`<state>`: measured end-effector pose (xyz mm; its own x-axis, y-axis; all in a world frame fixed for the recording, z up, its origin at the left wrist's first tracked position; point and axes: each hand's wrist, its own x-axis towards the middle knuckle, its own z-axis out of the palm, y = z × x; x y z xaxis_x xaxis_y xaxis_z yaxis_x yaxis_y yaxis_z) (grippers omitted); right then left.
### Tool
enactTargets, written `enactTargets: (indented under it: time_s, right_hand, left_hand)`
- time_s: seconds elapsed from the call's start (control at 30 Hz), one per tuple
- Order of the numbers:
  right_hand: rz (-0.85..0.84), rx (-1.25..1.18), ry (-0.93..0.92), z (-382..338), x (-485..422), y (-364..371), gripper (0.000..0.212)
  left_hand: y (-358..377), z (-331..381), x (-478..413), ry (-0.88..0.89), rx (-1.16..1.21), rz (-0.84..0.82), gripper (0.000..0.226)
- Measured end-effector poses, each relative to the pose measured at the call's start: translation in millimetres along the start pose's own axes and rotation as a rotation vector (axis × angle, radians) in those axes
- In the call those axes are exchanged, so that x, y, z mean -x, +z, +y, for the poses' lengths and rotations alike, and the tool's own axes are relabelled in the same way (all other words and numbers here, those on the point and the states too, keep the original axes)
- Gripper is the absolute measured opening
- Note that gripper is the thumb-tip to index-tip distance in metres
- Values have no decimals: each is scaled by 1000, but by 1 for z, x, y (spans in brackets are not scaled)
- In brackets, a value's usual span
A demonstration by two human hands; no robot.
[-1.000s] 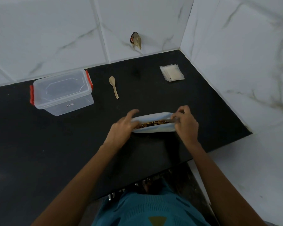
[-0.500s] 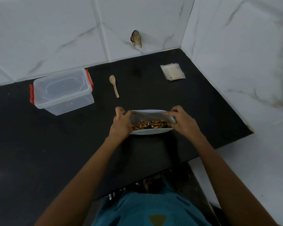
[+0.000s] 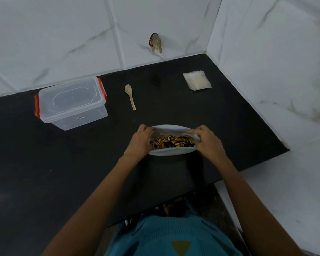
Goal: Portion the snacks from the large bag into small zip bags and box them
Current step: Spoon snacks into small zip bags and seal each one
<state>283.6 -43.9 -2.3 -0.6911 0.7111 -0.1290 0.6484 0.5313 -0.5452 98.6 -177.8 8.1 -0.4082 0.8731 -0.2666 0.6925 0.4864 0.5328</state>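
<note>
**Desk:** What does the frame show?

**Photographer:** A person at a black stone countertop [image 3: 44,163] spreads the mouth of a large pale-blue plastic bag [image 3: 171,153]. The bag stands near the counter's front edge, between the two hands. The left hand [image 3: 139,142] grips the left end of the mouth and the right hand [image 3: 208,143] the right end. Both have their fingers curled over the rim, so neither is free. Brown-and-cream mixed snacks [image 3: 172,142] show inside.

**Desk:** How will that bag behave?

**Photographer:** The rim bows into an oval, so I'd judge it thin, limp film. It looks light in itself and weighted low by its contents. It would likely slump or close if one end were let go, so the rim ends are the sensible hold. The loose pieces look small, dry and easy to spill.

**Desk:** And the rest of the kit?

**Photographer:** Untouched, by the look of it. A small pale wooden spoon [image 3: 130,97] lies beyond the bag. A stack of small clear zip bags [image 3: 197,81] sits well apart toward the right corner; they look flimsy and probably slippery to peel apart. A clear plastic box with red clips [image 3: 70,102] stands to the left with its lid on.
</note>
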Motion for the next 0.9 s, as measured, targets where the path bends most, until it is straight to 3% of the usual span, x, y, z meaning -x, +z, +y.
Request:
enactTargets:
  time_s: [0.2, 0.3, 0.4, 0.47, 0.63, 0.9]
  right_hand:
    - [38, -23, -24, 2, 0, 2, 22]
    - [98, -60, 4, 0, 1, 1, 16]
    - [83, -77, 36, -2, -5, 0, 26]
    - [55, -204, 54, -3, -10, 0, 26]
    - [-16, -463, 148, 3, -18, -4, 27]
    - [-97, -796, 468, 9, -32, 0, 19]
  left_hand:
    - [1, -10, 0, -1, 100, 64, 16]
    - [2, -11, 0, 24, 175, 87, 33]
    - [4, -9, -2, 2, 316, 162, 22]
    - [4, -8, -2, -22, 413, 190, 30]
    - [-3, -13, -8, 17, 390, 159, 25]
    - [3, -22, -20, -297, 869, 53, 44]
